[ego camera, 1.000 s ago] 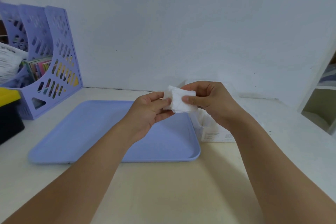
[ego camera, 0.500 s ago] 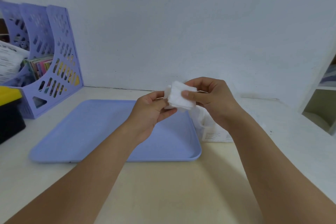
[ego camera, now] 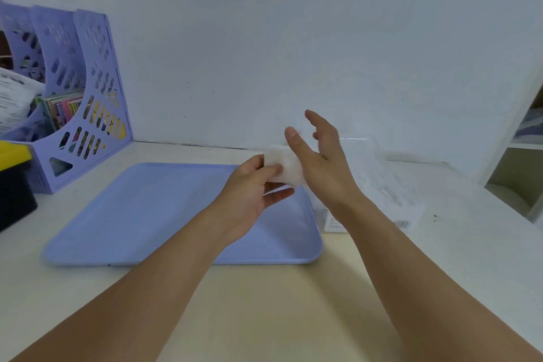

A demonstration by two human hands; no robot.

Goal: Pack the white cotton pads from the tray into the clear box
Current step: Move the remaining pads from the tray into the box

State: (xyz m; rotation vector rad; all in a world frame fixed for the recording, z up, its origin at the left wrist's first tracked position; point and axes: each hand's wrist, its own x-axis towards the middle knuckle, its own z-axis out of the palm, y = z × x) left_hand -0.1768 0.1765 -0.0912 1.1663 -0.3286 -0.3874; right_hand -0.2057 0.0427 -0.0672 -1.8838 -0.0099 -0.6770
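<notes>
My left hand (ego camera: pixel 254 185) pinches a small stack of white cotton pads (ego camera: pixel 286 166) between thumb and fingers, above the far right corner of the light blue tray (ego camera: pixel 132 214). My right hand (ego camera: pixel 320 153) hovers just right of the pads with its fingers spread and straight, holding nothing. The clear box (ego camera: pixel 382 185) stands on the table right of the tray, partly hidden behind my right wrist. No pads show on the tray's surface.
A purple magazine rack (ego camera: pixel 85 103) with booklets stands at the back left. A black and yellow case (ego camera: pixel 11 182) sits at the left edge. White shelving (ego camera: pixel 520 156) rises at the right. A white wall is close behind.
My right hand has let go of the pads and opened, lifting slightly to the right. My left hand now holds the stack alone.
</notes>
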